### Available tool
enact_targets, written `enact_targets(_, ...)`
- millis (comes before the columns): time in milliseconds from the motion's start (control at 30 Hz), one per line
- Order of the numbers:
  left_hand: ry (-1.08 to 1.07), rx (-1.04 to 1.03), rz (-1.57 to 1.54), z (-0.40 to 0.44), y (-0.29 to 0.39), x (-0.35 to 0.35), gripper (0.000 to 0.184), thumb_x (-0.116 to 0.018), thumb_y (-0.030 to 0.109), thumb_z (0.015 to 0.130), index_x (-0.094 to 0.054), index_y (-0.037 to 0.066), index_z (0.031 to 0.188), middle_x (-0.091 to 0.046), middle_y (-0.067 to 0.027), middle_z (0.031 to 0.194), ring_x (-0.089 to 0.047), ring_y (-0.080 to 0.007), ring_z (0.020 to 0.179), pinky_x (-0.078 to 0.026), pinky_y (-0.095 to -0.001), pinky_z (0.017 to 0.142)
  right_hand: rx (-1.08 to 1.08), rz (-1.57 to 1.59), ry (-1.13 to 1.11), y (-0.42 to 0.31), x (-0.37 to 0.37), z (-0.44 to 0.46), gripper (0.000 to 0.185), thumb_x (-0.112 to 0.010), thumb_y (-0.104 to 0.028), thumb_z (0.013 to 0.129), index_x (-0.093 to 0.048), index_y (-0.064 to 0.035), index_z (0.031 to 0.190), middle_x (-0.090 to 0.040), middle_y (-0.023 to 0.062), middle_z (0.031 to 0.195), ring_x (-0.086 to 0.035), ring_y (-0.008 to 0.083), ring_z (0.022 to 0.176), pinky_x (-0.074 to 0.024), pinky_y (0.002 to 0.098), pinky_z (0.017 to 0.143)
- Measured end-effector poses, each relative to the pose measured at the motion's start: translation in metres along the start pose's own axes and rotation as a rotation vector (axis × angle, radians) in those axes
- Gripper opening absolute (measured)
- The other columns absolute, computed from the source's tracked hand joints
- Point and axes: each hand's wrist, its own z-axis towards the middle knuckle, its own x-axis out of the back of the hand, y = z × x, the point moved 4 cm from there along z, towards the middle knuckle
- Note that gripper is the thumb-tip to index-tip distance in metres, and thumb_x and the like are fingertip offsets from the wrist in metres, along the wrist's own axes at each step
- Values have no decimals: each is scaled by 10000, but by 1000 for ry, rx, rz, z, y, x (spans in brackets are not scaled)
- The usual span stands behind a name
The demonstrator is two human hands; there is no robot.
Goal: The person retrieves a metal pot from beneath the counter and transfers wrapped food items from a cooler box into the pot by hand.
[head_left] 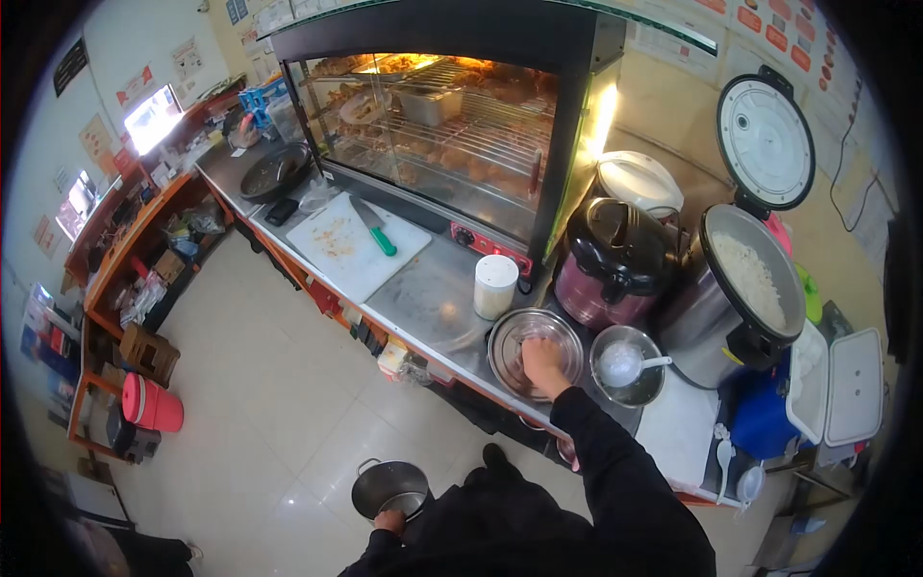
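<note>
Two bare hands are engaged, each at a separate item of metal cookware. The right arm, in a black sleeve [630, 457], extends forward from the lower right to the counter [428, 308], with the right hand [544, 363] lowered from above over the middle of a round lid [507, 358]. Its fingers are drawn together and appear to grasp the lid at its centre; the hand covers the point of contact. The left arm is held low and close to the body, the left hand [389, 521] curled at the near side of a pot [386, 475] and grasping it there. The lid is silver, shiny and ringed by concentric bands; it lies near the front edge of the counter, between a white-lidded container [494, 288] and a metal bowl [627, 393] with a white ladle [620, 364] in it. Whether a vessel stands beneath the lid cannot be determined. The pot is held above the tiled floor [279, 385], well apart from the lid; its mouth is tipped into view, showing a grey interior, and a loop handle projects from its far side.
</note>
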Motion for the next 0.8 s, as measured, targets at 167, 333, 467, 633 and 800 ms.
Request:
enact_targets(167,-29,144,-319,-7,-17,18,289,-535,275,858,-705,157,1059,-674,-162,1128,-643,-354,1074,-523,-505,883,-98,372,202,-15,89,29,795,-763,-362,752,-401,-49,1387,-474,284,1336,-501,424,1201,-423,499,971)
enact_targets(333,-42,362,-325,-11,-40,21,273,-548,245,848,-724,123,1018,-689,-168,1084,-658,-372,1028,-534,-481,869,15,533,401,-49,95,98,1217,-900,-385,571,-188,-120,1521,-354,339,1408,-385,479,1270,-334,496,1059)
enact_targets(467,-48,526,-389,-14,-65,34,263,-540,248,863,-737,102,959,-705,-171,1018,-673,-387,975,-544,-482,836,-27,497,452,-60,68,118,1097,-888,-289,576,-298,-87,1479,-431,259,1370,-422,409,1260,-356,469,1058)
enact_targets(633,-72,829,-576,42,-136,-24,308,-558,291,845,-724,119,1040,-684,-176,1099,-651,-369,1049,-521,-489,886,-177,356,456,-88,88,118,995,-848,-193,564,-370,-126,1433,-464,180,1302,-468,390,1217,-414,471,1008)
enact_targets(800,-107,612,-703,84,-221,-6,309,-556,284,842,-723,121,1046,-678,-170,1129,-646,-352,1073,-518,-470,900,-146,316,289,-216,169,169,952,-855,-206,529,-445,-178,1388,-494,138,1280,-511,374,1184,-453,464,959)
